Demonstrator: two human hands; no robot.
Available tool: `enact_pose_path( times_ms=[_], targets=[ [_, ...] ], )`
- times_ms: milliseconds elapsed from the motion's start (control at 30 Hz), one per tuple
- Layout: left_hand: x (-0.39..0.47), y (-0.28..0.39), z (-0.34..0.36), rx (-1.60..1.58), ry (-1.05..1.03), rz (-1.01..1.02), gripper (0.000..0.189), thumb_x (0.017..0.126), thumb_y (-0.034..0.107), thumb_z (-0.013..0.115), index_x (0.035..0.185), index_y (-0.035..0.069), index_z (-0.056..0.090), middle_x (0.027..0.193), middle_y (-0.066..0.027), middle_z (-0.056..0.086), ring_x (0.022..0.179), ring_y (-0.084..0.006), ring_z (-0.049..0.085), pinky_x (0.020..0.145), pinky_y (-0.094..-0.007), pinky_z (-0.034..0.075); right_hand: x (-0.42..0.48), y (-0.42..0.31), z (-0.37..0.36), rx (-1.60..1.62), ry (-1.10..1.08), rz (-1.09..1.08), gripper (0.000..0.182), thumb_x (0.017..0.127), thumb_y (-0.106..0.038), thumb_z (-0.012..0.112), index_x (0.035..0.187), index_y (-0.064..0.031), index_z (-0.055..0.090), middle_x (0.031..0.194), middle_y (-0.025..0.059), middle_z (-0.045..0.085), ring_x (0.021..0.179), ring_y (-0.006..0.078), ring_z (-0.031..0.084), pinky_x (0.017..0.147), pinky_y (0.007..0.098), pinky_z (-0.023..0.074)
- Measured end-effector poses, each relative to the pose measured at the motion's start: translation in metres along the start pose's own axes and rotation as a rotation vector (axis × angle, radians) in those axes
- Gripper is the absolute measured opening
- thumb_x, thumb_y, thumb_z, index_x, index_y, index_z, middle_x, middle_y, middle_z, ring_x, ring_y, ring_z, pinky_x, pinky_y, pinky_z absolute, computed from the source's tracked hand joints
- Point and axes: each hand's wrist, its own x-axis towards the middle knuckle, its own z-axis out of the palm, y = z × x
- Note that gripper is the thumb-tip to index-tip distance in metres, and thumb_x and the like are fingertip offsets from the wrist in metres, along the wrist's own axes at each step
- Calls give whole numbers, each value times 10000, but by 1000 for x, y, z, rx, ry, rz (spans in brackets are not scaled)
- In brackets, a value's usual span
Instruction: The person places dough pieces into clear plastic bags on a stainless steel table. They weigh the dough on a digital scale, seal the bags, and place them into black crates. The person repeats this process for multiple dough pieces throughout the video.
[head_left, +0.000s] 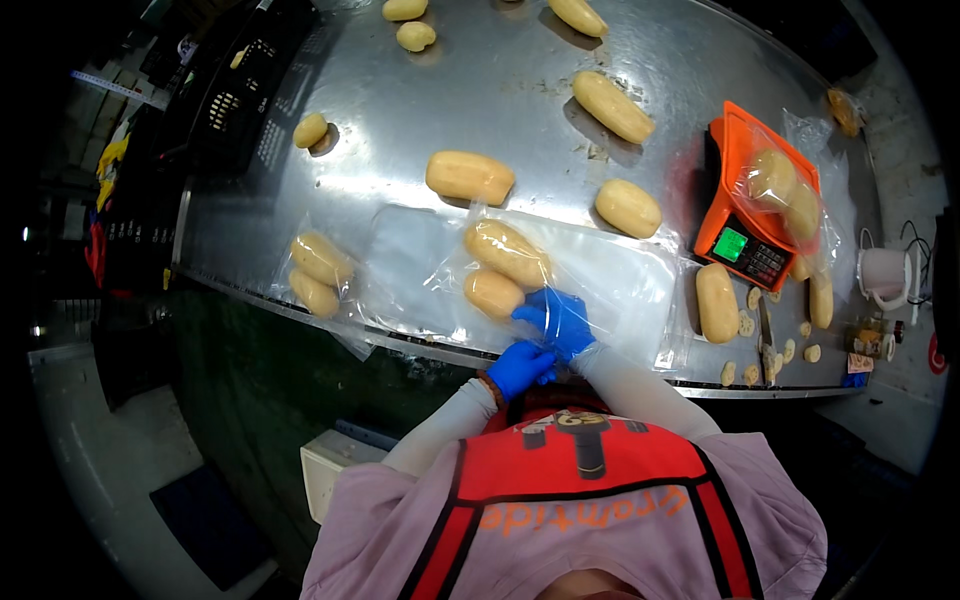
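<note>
My gloved right hand grips the gathered neck of a clear plastic bag, close to the table's front edge. Two peeled lotus root sections lie inside it, a longer one behind a shorter one. Just below, my left hand, also in a blue glove, has its fingers closed at the bag's mouth; the grip itself is partly hidden. Under the bag spreads a flat stack of clear plastic bags. To the left, another bag holds two lotus root sections.
An orange digital scale carries bagged lotus root. A knife lies among cut lotus slices at the right. Loose sections dot the steel table. Black plastic crates stand left; a jug stands far right.
</note>
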Motion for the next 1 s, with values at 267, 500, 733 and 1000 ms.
enact_pose_path(
  times_ms=[267,500,733,1000],
  targets=[
    [-18,14,12,380,72,152,230,867,222,624,896,-5,620,770,-93,638,678,-152,605,632,-288,494,17,3,-36,-103,-130,-101,380,838,-410,577,985,-71,669,1002,172,647,913,332,619,823,409,477],
    [-38,33,13,1352,666,763,598,698,271,738,1247,143,540,1372,-133,415,1255,-368,370,1008,-502,291,-117,49,-158,263,421,162,245,871,-165,618,1085,-48,640,991,112,674,916,210,646,823,304,495],
    [8,45,-8,1467,620,893,159,780,105,593,927,110,655,921,-80,650,917,-274,586,810,-411,433,-176,129,-329,795,1352,462,455,859,-209,647,1228,-4,478,1116,87,556,956,149,543,826,272,461],
    [-13,178,-53,-86,773,980,151,915,133,553,981,11,613,919,-66,628,834,-152,588,742,-288,479,-93,63,-418,489,1110,-84,156,866,-153,621,902,-2,606,806,61,624,743,129,591,676,268,466]
  ],
)
